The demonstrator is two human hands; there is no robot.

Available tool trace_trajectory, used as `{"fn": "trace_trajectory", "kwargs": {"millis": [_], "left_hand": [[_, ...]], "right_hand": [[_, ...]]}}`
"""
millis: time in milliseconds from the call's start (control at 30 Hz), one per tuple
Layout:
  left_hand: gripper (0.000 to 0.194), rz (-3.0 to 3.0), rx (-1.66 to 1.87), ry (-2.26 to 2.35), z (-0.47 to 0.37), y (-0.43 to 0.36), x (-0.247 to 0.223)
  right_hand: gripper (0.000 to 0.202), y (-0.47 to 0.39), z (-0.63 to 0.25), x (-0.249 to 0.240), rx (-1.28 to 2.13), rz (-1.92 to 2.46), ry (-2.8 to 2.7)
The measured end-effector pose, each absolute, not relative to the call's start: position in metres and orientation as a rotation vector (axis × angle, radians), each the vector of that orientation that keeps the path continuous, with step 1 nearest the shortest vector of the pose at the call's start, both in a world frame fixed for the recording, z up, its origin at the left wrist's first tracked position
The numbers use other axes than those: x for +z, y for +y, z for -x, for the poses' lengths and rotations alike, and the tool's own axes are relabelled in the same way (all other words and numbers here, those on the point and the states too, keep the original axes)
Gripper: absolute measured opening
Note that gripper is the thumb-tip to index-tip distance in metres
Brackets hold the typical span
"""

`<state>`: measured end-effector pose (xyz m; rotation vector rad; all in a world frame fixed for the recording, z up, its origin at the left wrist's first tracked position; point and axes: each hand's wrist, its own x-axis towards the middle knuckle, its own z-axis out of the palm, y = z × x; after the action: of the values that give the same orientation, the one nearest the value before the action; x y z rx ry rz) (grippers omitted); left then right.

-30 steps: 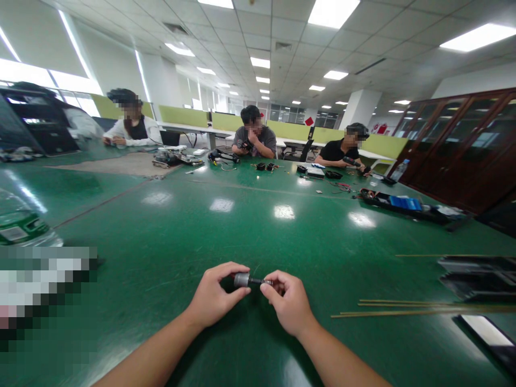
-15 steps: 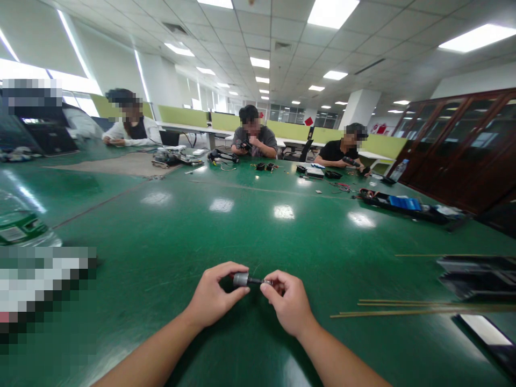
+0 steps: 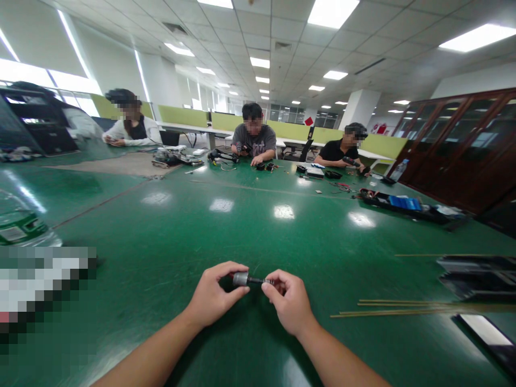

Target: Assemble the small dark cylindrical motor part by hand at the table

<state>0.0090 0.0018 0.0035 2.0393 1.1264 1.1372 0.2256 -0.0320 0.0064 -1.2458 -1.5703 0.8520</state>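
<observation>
Just above the green table (image 3: 250,231), my two hands hold a small part made of a grey metal cylinder (image 3: 241,279) and a thin dark shaft (image 3: 255,280). My left hand (image 3: 213,295) is closed on the cylinder, thumb below and fingers above; something reddish shows behind it. The thumb and fingers of my right hand (image 3: 291,301) pinch the far end of the shaft, where a small shiny piece partly shows. The part lies roughly level between the hands. Its kind is too small to tell for sure; it resembles a small motor.
Thin brass-coloured rods (image 3: 387,313), a phone (image 3: 486,333) and dark trays (image 3: 475,274) lie at right. A plastic bottle (image 3: 24,226) lies at left. Across the table sit several people, one person (image 3: 253,140) facing me, among electronic parts (image 3: 266,167). A long black case (image 3: 403,204) lies at far right.
My right hand has shifted very slightly right along the shaft; my left hand stays put. The person opposite has lowered a hand from the face to the parts on the table.
</observation>
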Motion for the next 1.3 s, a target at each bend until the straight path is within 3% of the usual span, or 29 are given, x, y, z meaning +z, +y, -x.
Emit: {"fn": "trace_trajectory", "kwargs": {"millis": [1300], "left_hand": [[0.030,-2.029,1.174,1.141,-0.0101,0.0032,0.0023]], "right_hand": [[0.015,-0.0317,-0.2270,0.0061,0.852,1.225,-1.536]]}}
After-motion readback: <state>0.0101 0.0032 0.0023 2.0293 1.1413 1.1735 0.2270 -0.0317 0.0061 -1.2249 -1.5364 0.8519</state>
